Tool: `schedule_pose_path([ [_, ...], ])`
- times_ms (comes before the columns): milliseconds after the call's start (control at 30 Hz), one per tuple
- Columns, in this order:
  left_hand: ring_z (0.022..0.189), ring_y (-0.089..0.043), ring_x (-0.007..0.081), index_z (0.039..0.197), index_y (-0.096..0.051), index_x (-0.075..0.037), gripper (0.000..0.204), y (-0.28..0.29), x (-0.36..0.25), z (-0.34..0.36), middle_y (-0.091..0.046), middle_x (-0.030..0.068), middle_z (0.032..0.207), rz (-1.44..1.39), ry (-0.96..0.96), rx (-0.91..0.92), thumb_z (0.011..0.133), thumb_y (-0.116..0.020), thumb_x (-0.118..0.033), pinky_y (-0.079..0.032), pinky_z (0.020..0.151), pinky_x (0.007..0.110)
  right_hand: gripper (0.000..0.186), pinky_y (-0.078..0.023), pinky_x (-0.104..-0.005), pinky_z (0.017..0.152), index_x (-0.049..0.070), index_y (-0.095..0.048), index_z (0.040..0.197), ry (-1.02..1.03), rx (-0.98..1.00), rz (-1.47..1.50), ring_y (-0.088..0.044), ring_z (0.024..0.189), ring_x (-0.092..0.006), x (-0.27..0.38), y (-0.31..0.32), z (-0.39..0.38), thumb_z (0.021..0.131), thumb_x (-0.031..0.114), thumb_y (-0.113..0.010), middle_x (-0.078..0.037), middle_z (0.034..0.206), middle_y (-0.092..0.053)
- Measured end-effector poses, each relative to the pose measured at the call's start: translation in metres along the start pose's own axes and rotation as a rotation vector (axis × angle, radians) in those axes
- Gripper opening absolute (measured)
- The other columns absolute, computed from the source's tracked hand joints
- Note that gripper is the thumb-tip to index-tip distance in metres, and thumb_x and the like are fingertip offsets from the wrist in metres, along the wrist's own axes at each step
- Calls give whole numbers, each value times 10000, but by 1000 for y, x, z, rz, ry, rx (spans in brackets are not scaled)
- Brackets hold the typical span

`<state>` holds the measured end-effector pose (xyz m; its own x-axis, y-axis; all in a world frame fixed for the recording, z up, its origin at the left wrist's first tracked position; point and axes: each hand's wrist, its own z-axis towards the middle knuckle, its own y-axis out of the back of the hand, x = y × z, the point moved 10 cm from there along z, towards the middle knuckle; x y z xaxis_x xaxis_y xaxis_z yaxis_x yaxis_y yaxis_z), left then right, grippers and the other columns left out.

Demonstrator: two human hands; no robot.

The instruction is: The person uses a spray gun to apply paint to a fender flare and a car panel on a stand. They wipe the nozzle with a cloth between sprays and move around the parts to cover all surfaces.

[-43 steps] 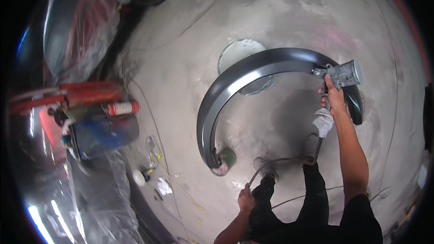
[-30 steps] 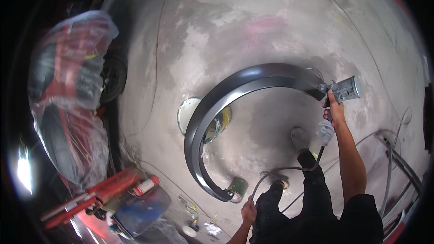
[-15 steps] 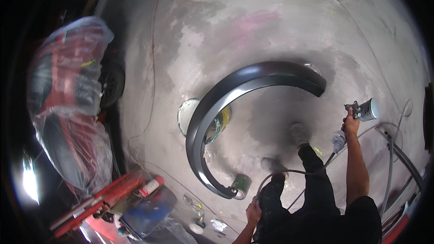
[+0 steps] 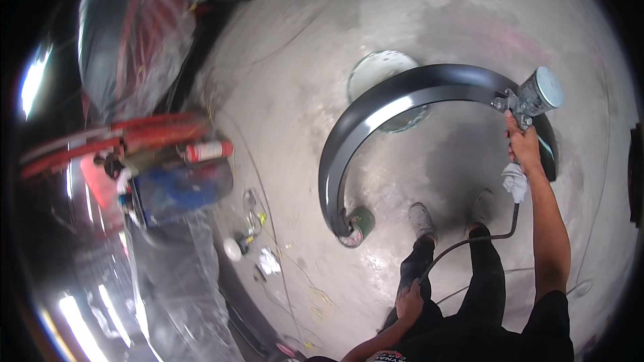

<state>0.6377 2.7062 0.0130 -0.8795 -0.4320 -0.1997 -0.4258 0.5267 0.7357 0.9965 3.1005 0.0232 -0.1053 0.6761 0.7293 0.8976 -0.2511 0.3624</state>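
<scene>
My right hand (image 4: 522,141) is closed around the handle of a paint spray gun (image 4: 515,104), which has a pale round cup (image 4: 542,90). White cloth or paper (image 4: 515,181) is wrapped where the air hose (image 4: 463,243) meets the gun's handle. Lower down, my left hand (image 4: 409,303) grips that hose near my leg. A glossy dark fender flare (image 4: 349,131) curves across the floor, and the gun overlaps its right end in the picture. The flare's lower left tip rests on or against a green can (image 4: 363,220). Behind its upper arc shows a round pale lid-like top (image 4: 379,72).
At left stand a plastic-covered red vehicle (image 4: 137,40), red beams (image 4: 134,137), a red cylinder (image 4: 208,151) and a blue bin (image 4: 178,191). Thin cords and a small tool (image 4: 236,247) lie on the concrete floor (image 4: 295,114). My shoes (image 4: 421,220) are inside the flare's curve.
My view has turned, and the whole scene has shifted. The spray gun has gone from beside the flare to overlapping its right end. My left hand still holds the hose.
</scene>
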Motion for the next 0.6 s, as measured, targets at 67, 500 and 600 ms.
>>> schedule_pose_path([
  [67,840,-606,404,1252,-545,-139,332,3,15,-5,-620,227,900,-45,52,-30,934,-481,-208,-478,762,489,510,-339,-266,332,56,-523,730,54,119,-42,-426,383,-97,28,-67,-17,854,543,-608,-2,596,-473],
  [500,874,-601,324,1284,-514,-153,383,-9,73,-26,-614,155,943,-268,241,-64,902,-524,-182,-469,759,438,465,-485,-444,664,24,-621,983,627,610,-596,-637,737,-386,63,-381,-210,875,474,-575,-202,803,-653],
  [600,855,-604,324,1267,-530,-149,369,-10,82,-29,-615,153,932,-335,274,-82,900,-526,-183,-470,740,441,457,-485,-459,707,28,-613,989,611,762,-730,-637,797,-397,38,-428,-263,874,468,-572,-217,836,-655],
])
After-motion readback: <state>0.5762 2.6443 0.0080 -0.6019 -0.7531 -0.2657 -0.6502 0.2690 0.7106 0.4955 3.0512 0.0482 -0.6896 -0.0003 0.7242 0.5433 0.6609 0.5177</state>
